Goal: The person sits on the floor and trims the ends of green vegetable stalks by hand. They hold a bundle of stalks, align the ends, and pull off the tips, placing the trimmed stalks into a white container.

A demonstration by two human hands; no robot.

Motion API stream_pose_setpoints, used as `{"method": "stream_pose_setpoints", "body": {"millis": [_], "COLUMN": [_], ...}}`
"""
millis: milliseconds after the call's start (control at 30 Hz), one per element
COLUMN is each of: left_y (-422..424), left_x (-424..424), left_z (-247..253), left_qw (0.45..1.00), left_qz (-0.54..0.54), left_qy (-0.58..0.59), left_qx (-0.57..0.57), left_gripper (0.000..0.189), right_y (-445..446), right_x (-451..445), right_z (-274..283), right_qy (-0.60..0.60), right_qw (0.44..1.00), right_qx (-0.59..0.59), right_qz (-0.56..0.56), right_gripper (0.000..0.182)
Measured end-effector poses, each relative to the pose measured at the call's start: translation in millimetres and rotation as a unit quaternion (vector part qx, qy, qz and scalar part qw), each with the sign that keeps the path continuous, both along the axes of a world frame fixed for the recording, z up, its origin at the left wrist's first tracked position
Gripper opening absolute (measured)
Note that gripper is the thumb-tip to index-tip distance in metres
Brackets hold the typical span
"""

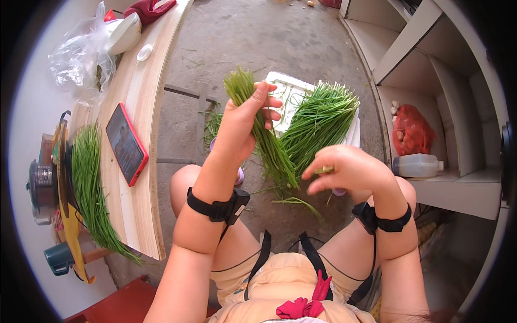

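A bunch of green chives (pixel 268 137) slants down through my left hand (pixel 246 117), whose thumb and fingers wrap around it. The pale cut ends rise above that hand, while the leafy ends hang low between my knees. Close to these leafy ends is my right hand (pixel 349 169), with a small yellowish-green scrap (pixel 324 169) between its slightly blurred fingers. A larger pile of chives (pixel 323 117) rests on a white foam tray or lid (pixel 291 82) on the floor beyond my hands. Loose leaves (pixel 297 202) show below the bunch, one of them blurred.
At left, a wooden table (pixel 139 97) bears a phone (pixel 127 143), more chives (pixel 89 177) and a plastic bag (pixel 83 60). Concrete floor (pixel 250 32) lies ahead. On the right, shelving (pixel 448 187) holds a red net bag (pixel 414 129) and a plastic bottle (pixel 418 164).
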State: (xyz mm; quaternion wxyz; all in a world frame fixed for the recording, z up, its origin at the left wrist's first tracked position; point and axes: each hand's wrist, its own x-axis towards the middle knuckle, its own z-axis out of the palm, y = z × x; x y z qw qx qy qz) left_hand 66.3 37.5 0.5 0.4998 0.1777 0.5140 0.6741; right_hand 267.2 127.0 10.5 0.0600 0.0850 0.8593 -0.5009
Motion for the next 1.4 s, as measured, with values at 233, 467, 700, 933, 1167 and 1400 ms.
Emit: {"method": "stream_pose_setpoints", "body": {"millis": [233, 467, 700, 933, 1167, 1400], "left_y": [6, 10, 2, -4, -1, 3], "left_x": [9, 18, -26, -38, -30, 26], "left_z": [0, 2, -13, -14, -11, 2], "left_qw": [0.999, 0.998, 0.988, 0.982, 0.991, 0.976], "left_qz": [0.008, -0.044, 0.060, 0.063, 0.092, -0.083], "left_qy": [-0.040, -0.033, -0.121, -0.140, 0.080, 0.195], "left_qx": [-0.010, -0.024, 0.074, 0.107, 0.059, -0.051], "left_gripper": [0.029, 0.029, 0.024, 0.025, 0.027, 0.017], "right_y": [-13, -9, -9, 0, -4, -7], "right_x": [-23, -21, -5, 9, 7, -2], "right_z": [-32, -46, -23, -32, -8, -18], "right_qy": [0.127, 0.167, 0.016, 0.037, 0.076, 0.039], "right_qw": [0.966, 0.948, 0.928, 0.945, 0.883, 0.858], "right_qx": [-0.018, -0.070, -0.278, -0.250, -0.413, -0.464], "right_qz": [-0.226, -0.263, -0.248, -0.209, -0.210, -0.218], "right_gripper": [0.023, 0.021, 0.014, 0.021, 0.043, 0.043]}}
